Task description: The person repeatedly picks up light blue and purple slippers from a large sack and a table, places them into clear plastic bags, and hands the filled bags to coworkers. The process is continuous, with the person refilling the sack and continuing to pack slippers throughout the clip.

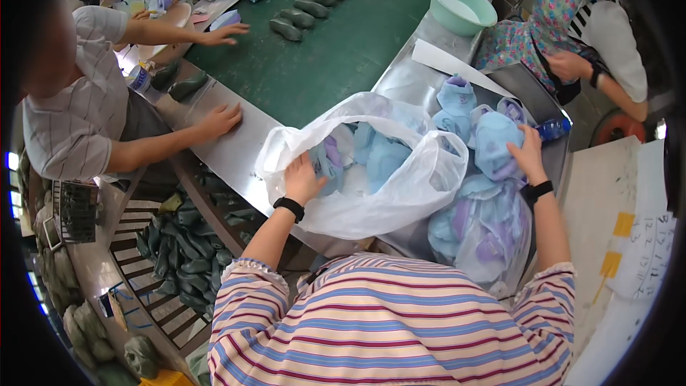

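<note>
The hands work apart: the left hand (303, 179) reaches into the open white plastic bag (400, 186) on the steel tabletop (236, 150), fingers on a blue shoe upper (330, 161); the right hand (527, 154) grips another blue upper (494, 144) just beside the bag.

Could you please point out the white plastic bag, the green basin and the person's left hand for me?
white plastic bag (418, 186): head view, on its near wall.
green basin (444, 20): head view, on its outer wall.
left hand (303, 177): head view, on the back of the hand.
</note>
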A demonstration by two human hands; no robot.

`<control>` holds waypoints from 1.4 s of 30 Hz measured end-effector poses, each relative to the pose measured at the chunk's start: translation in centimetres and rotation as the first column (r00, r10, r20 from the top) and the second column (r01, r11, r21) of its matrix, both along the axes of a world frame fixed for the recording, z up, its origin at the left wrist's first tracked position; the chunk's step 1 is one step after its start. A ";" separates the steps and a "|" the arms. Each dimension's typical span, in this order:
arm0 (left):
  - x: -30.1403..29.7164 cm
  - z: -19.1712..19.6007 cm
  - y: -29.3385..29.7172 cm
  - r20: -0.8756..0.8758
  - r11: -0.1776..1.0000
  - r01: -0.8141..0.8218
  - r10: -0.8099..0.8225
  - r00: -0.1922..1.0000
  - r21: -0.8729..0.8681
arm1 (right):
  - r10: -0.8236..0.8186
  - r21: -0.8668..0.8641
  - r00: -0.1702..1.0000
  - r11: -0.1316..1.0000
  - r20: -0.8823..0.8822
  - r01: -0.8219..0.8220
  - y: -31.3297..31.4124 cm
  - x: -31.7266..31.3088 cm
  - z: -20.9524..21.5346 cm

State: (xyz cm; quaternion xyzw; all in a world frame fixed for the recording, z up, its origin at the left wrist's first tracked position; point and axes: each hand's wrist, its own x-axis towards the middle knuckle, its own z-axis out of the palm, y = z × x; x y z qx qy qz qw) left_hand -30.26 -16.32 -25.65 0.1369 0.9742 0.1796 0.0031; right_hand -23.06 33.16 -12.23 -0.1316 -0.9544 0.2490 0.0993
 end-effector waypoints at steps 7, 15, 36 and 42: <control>-3.1 -2.3 -0.7 0.263 0.976 -0.125 0.075 0.962 0.179 | 0.846 -0.240 0.521 0.531 0.111 -0.812 -25.0 -4.6 -2.7; -0.4 3.3 0.5 0.269 0.482 0.083 -0.614 0.742 0.872 | 0.827 -0.209 0.436 0.525 0.355 -0.825 -30.5 -9.3 -10.9; -4.3 6.6 -2.4 0.620 0.230 -0.582 -0.404 0.672 0.780 | -0.190 0.370 0.981 0.909 -0.036 0.189 5.1 2.1 -2.7; -2.5 6.0 -1.0 0.527 -0.091 -0.635 -0.474 0.705 0.767 | 0.112 0.735 0.985 0.678 -0.127 0.018 -8.1 -5.2 3.1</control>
